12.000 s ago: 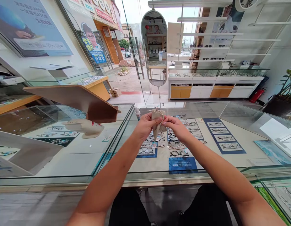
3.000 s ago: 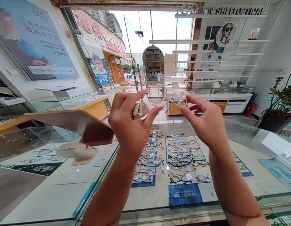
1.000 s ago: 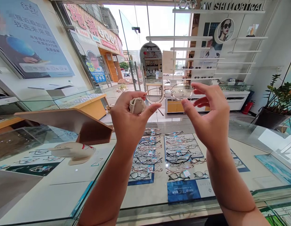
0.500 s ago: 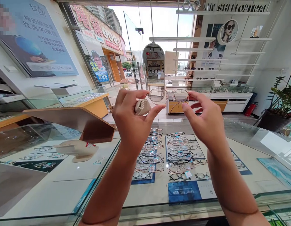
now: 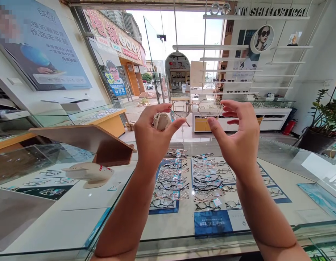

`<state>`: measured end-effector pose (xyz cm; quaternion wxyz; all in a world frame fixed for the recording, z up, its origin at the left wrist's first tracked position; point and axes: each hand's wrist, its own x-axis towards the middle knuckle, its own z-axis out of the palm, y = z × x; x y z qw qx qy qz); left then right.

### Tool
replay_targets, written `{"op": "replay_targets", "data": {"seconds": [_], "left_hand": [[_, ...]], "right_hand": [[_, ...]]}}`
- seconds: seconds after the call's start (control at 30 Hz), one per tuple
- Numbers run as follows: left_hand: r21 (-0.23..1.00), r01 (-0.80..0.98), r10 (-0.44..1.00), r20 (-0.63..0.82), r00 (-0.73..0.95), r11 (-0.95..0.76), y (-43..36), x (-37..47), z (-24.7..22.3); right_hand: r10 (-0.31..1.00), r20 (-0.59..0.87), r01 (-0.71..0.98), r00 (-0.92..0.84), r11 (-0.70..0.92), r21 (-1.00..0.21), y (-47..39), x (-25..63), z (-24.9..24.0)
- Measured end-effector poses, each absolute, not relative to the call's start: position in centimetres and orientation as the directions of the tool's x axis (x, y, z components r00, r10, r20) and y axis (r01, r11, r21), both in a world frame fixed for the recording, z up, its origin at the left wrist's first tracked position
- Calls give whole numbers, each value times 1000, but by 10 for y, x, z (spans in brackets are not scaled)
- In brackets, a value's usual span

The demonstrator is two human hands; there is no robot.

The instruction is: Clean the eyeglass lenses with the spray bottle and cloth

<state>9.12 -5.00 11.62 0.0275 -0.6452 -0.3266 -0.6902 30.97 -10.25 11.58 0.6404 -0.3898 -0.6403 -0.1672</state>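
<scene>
A pair of thin-rimmed round eyeglasses (image 5: 194,104) is held up at chest height above the glass counter, lenses facing away and toward me. My left hand (image 5: 154,135) pinches its left end between thumb and forefinger. Tucked in that same palm is a crumpled beige cloth (image 5: 161,121). At the other end, my right hand (image 5: 240,132) grips the rim's right side, forefinger above and thumb below, with its remaining fingers curled loosely. The temples are hard to make out against the bright background.
Below my arms, a glass display counter (image 5: 168,226) holds rows of eyeglasses (image 5: 208,177) and a blue-and-white card (image 5: 213,222). A brown angled stand (image 5: 83,139) and a beige dolphin-shaped figure (image 5: 88,174) are at left. Farther back stand a mirror (image 5: 178,74) and a potted plant (image 5: 320,123).
The eyeglasses have turned slightly, so the right lens appears rounder and a little higher. My right hand has shifted slightly upward, and the cloth in my left hand sits at a different angle.
</scene>
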Motion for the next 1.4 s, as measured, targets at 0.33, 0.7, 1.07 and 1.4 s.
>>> {"op": "replay_targets", "data": {"seconds": [0.33, 0.7, 1.07, 1.4], "left_hand": [[452, 473, 418, 890, -183, -756, -52, 99, 115], [494, 421, 405, 868, -288, -760, -44, 112, 110], [386, 567, 215, 913, -346, -728, -59, 114, 100], [270, 449, 115, 933, -342, -852, -38, 114, 95]], "right_hand": [[264, 956, 709, 127, 650, -273, -103, 309, 115], [241, 967, 712, 80, 665, -225, -102, 299, 111], [431, 882, 489, 191, 737, -466, -90, 304, 112], [420, 864, 370, 276, 784, -499, -80, 311, 110]]}}
